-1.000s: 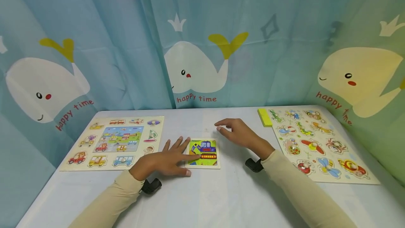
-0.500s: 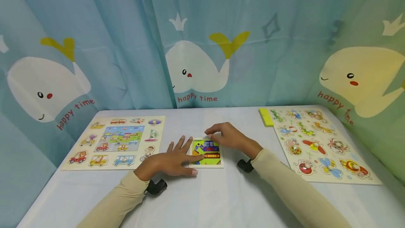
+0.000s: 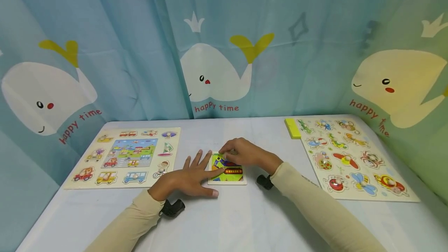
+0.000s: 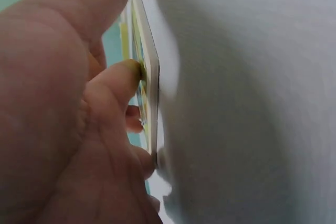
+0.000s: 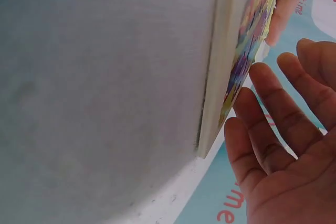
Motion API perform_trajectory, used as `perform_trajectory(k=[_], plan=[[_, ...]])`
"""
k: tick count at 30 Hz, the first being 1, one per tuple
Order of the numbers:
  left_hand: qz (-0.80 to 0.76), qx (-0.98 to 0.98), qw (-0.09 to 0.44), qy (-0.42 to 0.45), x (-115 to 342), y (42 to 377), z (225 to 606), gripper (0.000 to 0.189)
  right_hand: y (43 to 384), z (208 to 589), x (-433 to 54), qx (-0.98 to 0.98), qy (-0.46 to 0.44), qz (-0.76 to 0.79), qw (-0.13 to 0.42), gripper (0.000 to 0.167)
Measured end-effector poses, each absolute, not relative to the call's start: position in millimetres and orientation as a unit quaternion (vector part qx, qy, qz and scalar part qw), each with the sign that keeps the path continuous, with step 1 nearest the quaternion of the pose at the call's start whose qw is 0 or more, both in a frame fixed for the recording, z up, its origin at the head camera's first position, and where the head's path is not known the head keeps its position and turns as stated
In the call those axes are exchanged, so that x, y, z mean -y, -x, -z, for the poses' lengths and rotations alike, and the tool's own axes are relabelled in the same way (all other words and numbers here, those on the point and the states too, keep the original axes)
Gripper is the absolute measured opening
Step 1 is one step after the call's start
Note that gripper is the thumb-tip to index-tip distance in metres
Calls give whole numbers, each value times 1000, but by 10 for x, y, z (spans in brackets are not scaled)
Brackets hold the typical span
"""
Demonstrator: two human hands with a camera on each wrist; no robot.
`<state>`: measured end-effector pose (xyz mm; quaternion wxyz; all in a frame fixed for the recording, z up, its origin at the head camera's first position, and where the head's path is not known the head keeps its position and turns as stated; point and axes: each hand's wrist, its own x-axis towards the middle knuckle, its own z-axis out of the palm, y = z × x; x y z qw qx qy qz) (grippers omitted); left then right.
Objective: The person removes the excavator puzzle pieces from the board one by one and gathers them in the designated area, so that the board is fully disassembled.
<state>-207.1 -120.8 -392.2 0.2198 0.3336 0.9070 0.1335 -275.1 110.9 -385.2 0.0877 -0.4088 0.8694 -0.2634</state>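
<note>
A small square puzzle (image 3: 232, 178) with a blue and purple excavator picture on green lies flat at mid-table. My left hand (image 3: 190, 178) is spread at its left side, the index finger pressing on the picture; the left wrist view shows that fingertip on the face of the puzzle (image 4: 153, 98) near its pale edge. My right hand (image 3: 246, 154) hovers over the puzzle's upper right part and hides some of it. In the right wrist view, the loosely bent fingers of the right hand (image 5: 294, 140) are close by the picture, with nothing seen between them.
To the left lies a vehicle knob-puzzle board (image 3: 115, 186). An insect knob-puzzle board (image 3: 325, 143) lies to the right, with a yellow block (image 3: 292, 128) at its upper left corner. A blue whale-print curtain (image 3: 154, 69) hangs behind and around the table (image 3: 224, 224).
My right hand has come left and slightly down, from beside the puzzle to over its upper part. My left hand stays pressed on the puzzle; both shifted slightly right in view.
</note>
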Motion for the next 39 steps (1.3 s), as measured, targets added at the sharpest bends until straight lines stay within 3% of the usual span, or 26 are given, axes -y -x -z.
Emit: perform_trajectory(k=[26, 39], plan=[[-128, -913, 227, -315, 1192, 2058, 3902, 75, 2732, 3761, -797, -927, 335, 128, 107, 28], [-125, -916, 225, -307, 1199, 2062, 3919, 77, 2728, 3791, -800, -927, 349, 96, 99, 33]])
